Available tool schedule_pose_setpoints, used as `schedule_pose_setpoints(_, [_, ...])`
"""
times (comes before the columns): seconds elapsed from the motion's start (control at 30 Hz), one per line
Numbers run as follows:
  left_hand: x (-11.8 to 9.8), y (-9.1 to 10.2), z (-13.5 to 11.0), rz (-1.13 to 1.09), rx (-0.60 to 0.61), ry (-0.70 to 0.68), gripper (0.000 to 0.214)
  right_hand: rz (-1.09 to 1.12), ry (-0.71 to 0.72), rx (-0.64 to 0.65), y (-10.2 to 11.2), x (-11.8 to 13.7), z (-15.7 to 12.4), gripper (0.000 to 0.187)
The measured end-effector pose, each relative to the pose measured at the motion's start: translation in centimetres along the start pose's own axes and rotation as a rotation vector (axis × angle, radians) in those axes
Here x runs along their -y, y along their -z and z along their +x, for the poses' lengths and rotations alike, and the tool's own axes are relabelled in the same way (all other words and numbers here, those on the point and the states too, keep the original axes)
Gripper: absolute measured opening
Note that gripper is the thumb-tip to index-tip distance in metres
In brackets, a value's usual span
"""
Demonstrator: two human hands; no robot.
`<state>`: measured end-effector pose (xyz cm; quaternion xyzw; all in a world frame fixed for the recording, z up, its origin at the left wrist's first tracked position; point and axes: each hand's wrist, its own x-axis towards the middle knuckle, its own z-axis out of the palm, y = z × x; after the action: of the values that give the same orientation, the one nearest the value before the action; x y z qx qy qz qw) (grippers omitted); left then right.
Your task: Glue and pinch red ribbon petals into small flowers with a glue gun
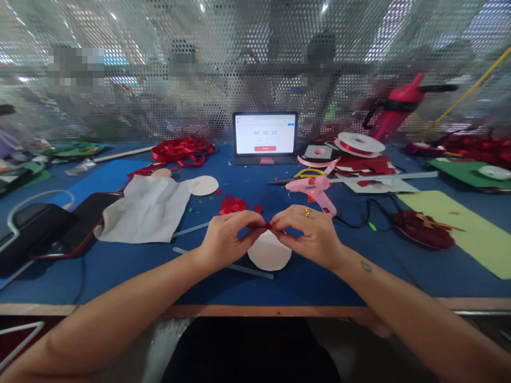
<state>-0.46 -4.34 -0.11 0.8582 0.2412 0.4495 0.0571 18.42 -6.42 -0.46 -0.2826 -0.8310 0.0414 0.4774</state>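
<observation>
Head view: the left hand [227, 239] and the right hand [309, 234] meet at lower centre of the frame, their fingertips closed in a narrow pinch on a small red fabric scrap [264, 225]. Directly below the pinch lies a round white paper disc [269, 254], partly overlapped by both hands. A gold ring [307, 213] sits on a finger of the right hand. Just beyond the left hand is a small heap of cut red pieces [232, 206], and thin translucent glue sticks [239, 269] lie near the disc on the blue tabletop [91, 284]. Beyond the right hand rests a pink hot glue gun [313, 190]. Left of centre, a creased white fabric sheet [146, 210] lies beside a second white disc [205, 185], with tangled red ribbon [179, 150] behind them. A tablet showing a timer [265, 133] stands at back centre, and a white spool of red ribbon [359, 144] lies toward the upper right.
</observation>
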Motion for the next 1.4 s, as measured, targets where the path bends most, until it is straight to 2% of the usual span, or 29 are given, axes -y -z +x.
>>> schedule_pose_setpoints(0.4, [-0.13,-0.02,-0.05,0.036,0.020,0.023,0.012,-0.025,-0.059,0.005,0.04,0.35,-0.07,0.014])
schedule_pose_setpoints(1.0, [-0.22,0.18,0.02,-0.009,0.120,0.024,0.009,-0.171,0.127,0.116,-0.25,0.05,-0.22,0.019])
schedule_pose_setpoints(1.4, [-0.16,0.00,-0.07,-0.035,0.168,0.090,0.013,-0.126,0.043,0.147,-0.61,0.10,-0.42,0.017])
